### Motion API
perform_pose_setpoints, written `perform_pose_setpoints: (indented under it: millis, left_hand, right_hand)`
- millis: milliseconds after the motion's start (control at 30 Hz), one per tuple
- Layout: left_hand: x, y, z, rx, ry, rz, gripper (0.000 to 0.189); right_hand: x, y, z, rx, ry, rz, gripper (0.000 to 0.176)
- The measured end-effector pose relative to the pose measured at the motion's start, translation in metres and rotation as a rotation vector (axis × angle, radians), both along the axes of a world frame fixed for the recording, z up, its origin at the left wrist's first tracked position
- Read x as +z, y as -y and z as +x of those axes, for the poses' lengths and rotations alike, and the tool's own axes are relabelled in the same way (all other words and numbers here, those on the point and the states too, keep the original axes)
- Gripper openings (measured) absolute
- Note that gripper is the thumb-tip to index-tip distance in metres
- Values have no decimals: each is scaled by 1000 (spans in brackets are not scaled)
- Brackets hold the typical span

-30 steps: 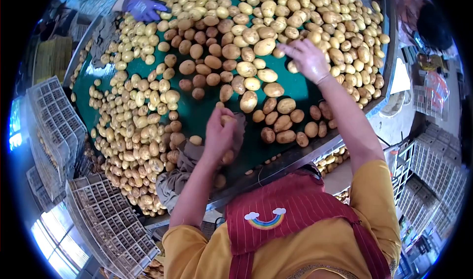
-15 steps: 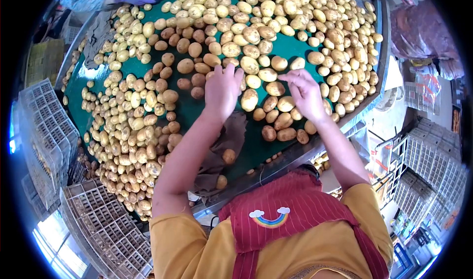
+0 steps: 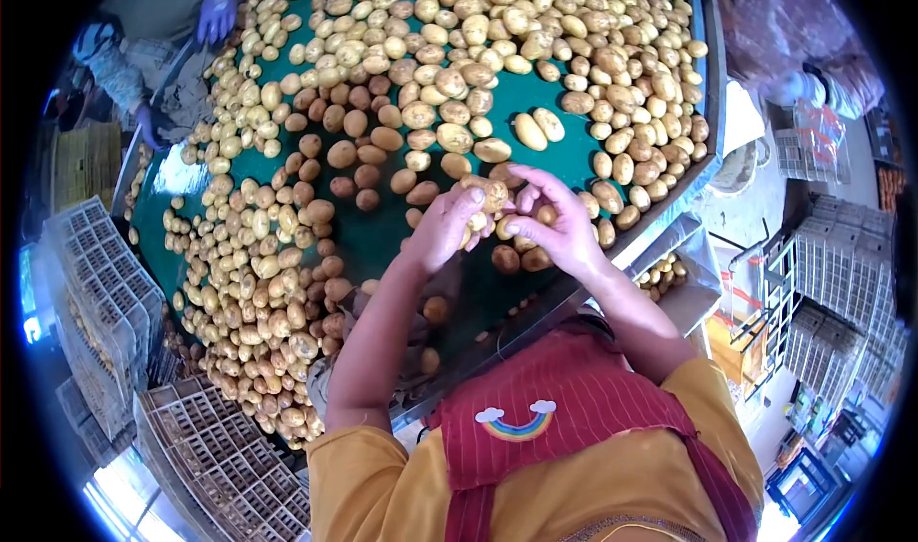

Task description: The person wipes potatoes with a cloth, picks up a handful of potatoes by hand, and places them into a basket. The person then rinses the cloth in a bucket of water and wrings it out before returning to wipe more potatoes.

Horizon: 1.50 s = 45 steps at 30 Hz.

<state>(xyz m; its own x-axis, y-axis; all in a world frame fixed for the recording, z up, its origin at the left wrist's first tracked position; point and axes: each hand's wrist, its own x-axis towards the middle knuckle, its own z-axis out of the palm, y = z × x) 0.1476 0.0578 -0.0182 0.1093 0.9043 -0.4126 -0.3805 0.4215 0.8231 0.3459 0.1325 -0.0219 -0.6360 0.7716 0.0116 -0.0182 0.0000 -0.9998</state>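
Potatoes are spread over a green table surface (image 3: 373, 241). My left hand (image 3: 448, 224) has its fingers wrapped round a brownish potato (image 3: 494, 195), with another small pale potato just below it. To the right, my right hand (image 3: 557, 219) is curled, fingers bent towards the same potato; whether something sits between its fingertips is too small to tell. Two pale potatoes (image 3: 538, 128) lie together above my hands. Brown potatoes (image 3: 356, 150) lie in a loose group to the left of my left hand.
A co-worker's purple-gloved hand (image 3: 218, 11) is at the upper left, another person's hand (image 3: 792, 88) at the right. Plastic crates (image 3: 225, 451) stand at the lower left, more crates (image 3: 837, 274) at the right. A dark cloth (image 3: 382, 346) lies by the near table edge.
My hands have come closer together and nearer to my body, and my left hand has taken hold of a potato. The camera view has shifted. The co-worker's purple glove has moved left.
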Motion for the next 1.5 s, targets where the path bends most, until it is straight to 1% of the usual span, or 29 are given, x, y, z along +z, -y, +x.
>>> perform_pose_setpoints:
  millis: [33,67,100,200,367,400,467,500,533,567,633,667,700,733,767,833,867,933,1000,1033,1067,1100,1133,1167,1267,1300,1367,1400,1500]
  left_hand:
    - [-4,1,3,-40,-30,34,46]
    - [-4,0,8,-50,-110,85,45]
    - [-2,-1,6,-170,-156,63,33]
    - [-4,-1,20,-91,-130,176,23]
    - [-3,0,28,-153,-323,231,24]
    - [-2,1,29,-176,-412,301,23]
    - [2,10,28,-128,-517,229,19]
    - [4,17,25,-102,-569,193,17]
    - [5,24,18,-20,-727,182,13]
    - [-7,38,9,123,-592,26,13]
    - [-20,56,-14,251,-700,84,16]
    - [-20,64,-19,298,-663,25,15]
    - [-20,72,-24,346,-626,-34,14]
    - [-35,82,-35,307,-800,-25,9]
    - [-32,82,-30,326,-877,11,6]
    - [-20,75,-15,364,-1037,93,6]
    - [-25,74,-10,326,-1146,181,19]
    - [-19,62,6,216,-1280,230,28]
    - [-13,45,25,114,-1366,293,33]
    - [-13,37,34,73,-1388,326,35]
    - [-19,32,41,-18,-1477,294,38]
    - [-18,28,47,-136,-1556,197,42]
    - [-19,26,51,-197,-1601,152,44]
    - [-21,25,52,-259,-1647,106,45]
    - [-19,29,46,-251,-1657,131,40]
    - [-22,32,42,-134,-1538,169,39]
    - [-27,41,32,97,-1298,246,35]
    - [-25,44,27,163,-1104,165,34]
    - [-23,49,15,304,-686,163,38]
  right_hand:
    - [1,-1,1,9,10,37,66]
    - [4,-3,1,21,47,186,69]
    - [10,-2,3,16,108,206,64]
    - [5,-4,13,19,144,258,53]
    - [7,1,28,3,109,262,48]
    - [9,2,38,3,133,316,48]
    - [22,1,74,-14,220,420,45]
    - [12,10,103,-73,192,150,44]
    - [24,13,134,-95,294,182,44]
    - [28,19,176,-105,458,130,44]
    - [36,36,256,-112,757,224,37]
    - [39,53,290,-208,798,150,35]
    - [42,66,330,-189,924,79,37]
    - [38,79,372,-100,1151,216,41]
    - [44,90,392,-30,1387,177,44]
    - [47,117,412,-173,1563,289,48]
    - [44,112,406,-214,1464,299,47]
    - [36,95,367,-291,1267,306,44]
    - [50,64,269,-273,1029,393,37]
    - [38,54,229,-272,967,435,32]
    - [35,44,189,-200,929,470,30]
    - [29,32,152,-117,805,604,29]
    - [24,24,114,-87,695,579,27]
    - [15,14,84,-18,580,691,30]
    - [3,9,21,171,738,767,26]
    - [-3,8,12,239,779,816,26]
    - [-8,10,3,200,655,787,19]
    - [-10,13,0,179,593,769,17]
    - [-16,22,-10,78,209,46,20]
